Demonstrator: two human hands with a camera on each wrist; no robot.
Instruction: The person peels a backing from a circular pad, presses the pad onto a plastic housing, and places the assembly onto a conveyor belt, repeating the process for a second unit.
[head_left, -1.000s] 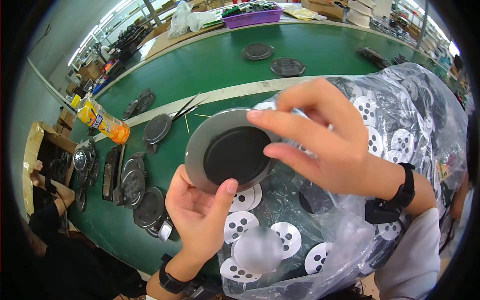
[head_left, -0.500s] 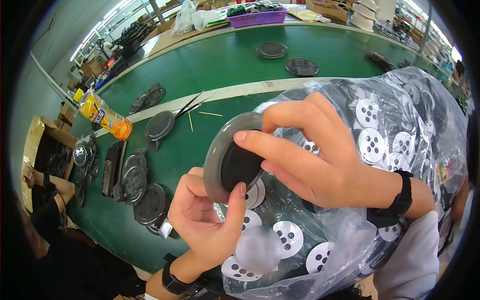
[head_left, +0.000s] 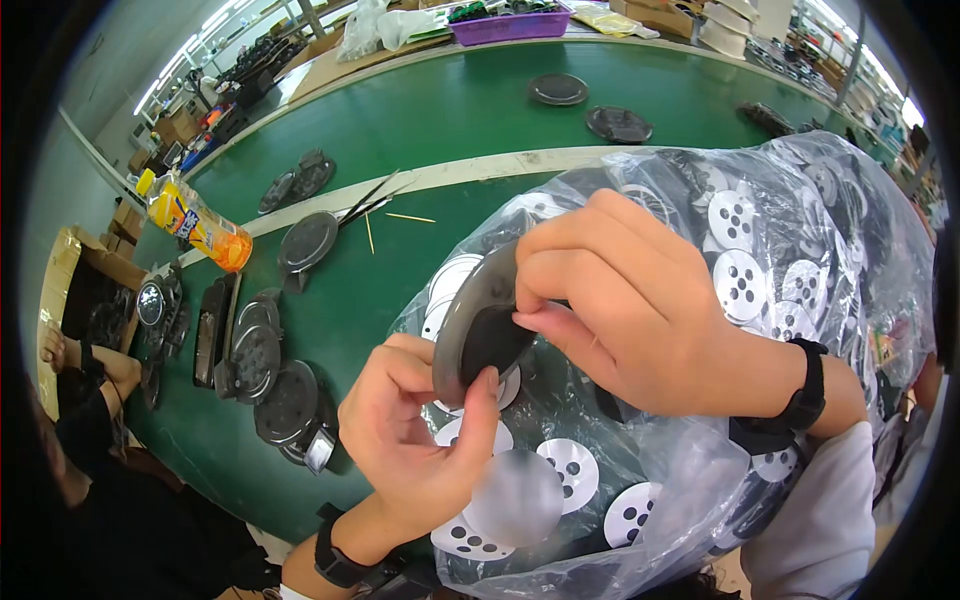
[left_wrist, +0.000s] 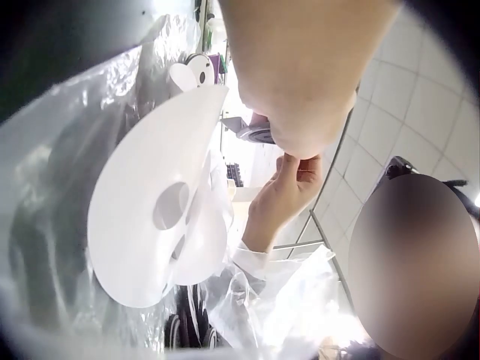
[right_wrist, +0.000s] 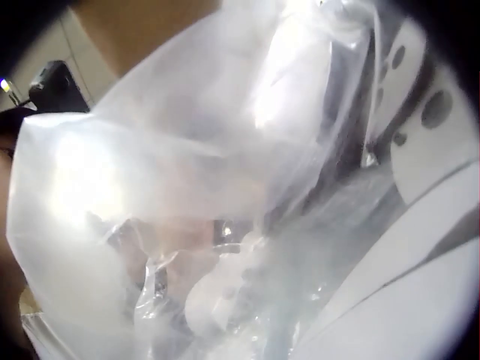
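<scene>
My left hand point(head_left: 425, 430) holds a dark round cover point(head_left: 450, 345) by its lower edge, thumb on the near face and fingers behind. The cover has a glossy grey rim and a black disc-shaped centre point(head_left: 498, 342), and is tilted nearly edge-on. My right hand point(head_left: 630, 300) has its fingers curled at the cover's right side, thumb and fingertip pinching at the edge of the black centre. Whether a thin film is between them I cannot tell. In the left wrist view, the cover point(left_wrist: 259, 133) is mostly hidden behind my left hand point(left_wrist: 300, 90). Plastic largely veils the right wrist view.
A clear plastic bag point(head_left: 690, 470) with white hole-punched discs point(head_left: 740, 285) covers the right side. Several dark round parts point(head_left: 285, 400) lie left on the green table point(head_left: 370, 275), with tweezers point(head_left: 370, 200), toothpicks point(head_left: 370, 235) and a drink bottle point(head_left: 205, 230). Another person's arm point(head_left: 115, 370) is at far left.
The cover has turned from facing me to nearly edge-on. My right hand's fingers, spread earlier, have curled in and its thumb and fingertip have closed at the cover's face.
</scene>
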